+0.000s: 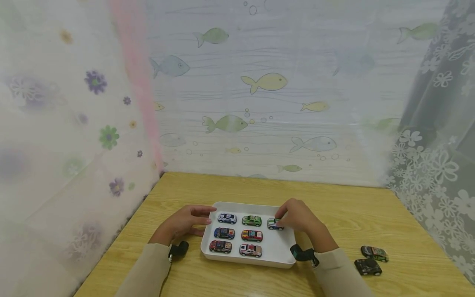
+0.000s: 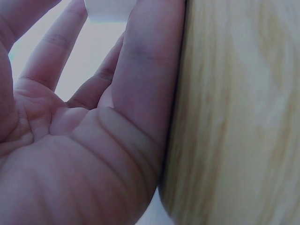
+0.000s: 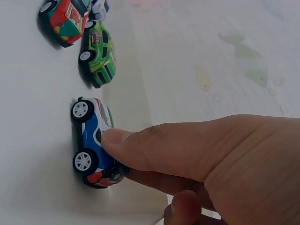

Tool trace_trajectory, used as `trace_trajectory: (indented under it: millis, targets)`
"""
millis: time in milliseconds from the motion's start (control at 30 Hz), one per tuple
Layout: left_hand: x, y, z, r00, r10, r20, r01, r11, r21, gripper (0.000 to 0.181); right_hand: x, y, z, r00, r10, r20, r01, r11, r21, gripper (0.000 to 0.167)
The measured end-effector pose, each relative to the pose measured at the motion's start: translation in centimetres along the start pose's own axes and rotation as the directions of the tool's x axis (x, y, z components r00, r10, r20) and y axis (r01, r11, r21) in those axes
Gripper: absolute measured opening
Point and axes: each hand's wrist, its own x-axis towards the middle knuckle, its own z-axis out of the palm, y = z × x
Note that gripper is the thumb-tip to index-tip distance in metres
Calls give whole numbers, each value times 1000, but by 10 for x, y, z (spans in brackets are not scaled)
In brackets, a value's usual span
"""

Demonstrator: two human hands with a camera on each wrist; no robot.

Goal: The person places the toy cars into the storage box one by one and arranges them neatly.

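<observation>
My right hand (image 1: pixel 299 216) pinches a blue, white and green toy car (image 3: pixel 93 136) by its roof and rear, in the right part of a white tray (image 1: pixel 256 264). In the right wrist view the car's wheels are at the tray floor. My left hand (image 1: pixel 182 222) rests at the tray's left edge, its fingers extended and nothing gripped. Several toy cars stand in columns in the tray: a white-blue one (image 1: pixel 227 218), a dark blue one (image 1: pixel 224 233) and a dark red one (image 1: pixel 220 246) at left; a green one (image 1: pixel 252 220), a red-yellow one (image 1: pixel 252 235) and a white-red one (image 1: pixel 250 250) in the middle.
Two more toy cars, a dark green one (image 1: pixel 375 253) and a black one (image 1: pixel 368 267), sit on the wooden table (image 1: pixel 323 280) to the tray's right. Behind the table hangs a fish-patterned curtain (image 1: pixel 267 123); flowered sheeting (image 1: pixel 74 136) runs along the left.
</observation>
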Motion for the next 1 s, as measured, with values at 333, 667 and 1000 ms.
trace_trajectory:
  millis: [333, 667, 1000]
  targets:
    - [-2, 2, -1, 1000, -1, -5, 2, 1000, 12, 53, -2, -3, -5, 1000, 23, 6, -23, 1000, 11, 10]
    - [-1, 1, 0, 1000, 1, 3, -1, 1000, 8, 55, -15, 15, -28, 995, -68, -67, 66, 997, -33, 11]
    - [-2, 2, 0, 1000, -3, -5, 3, 1000, 9, 54, -41, 42, -62, 983, -171, -67, 171, 985, -2, 23]
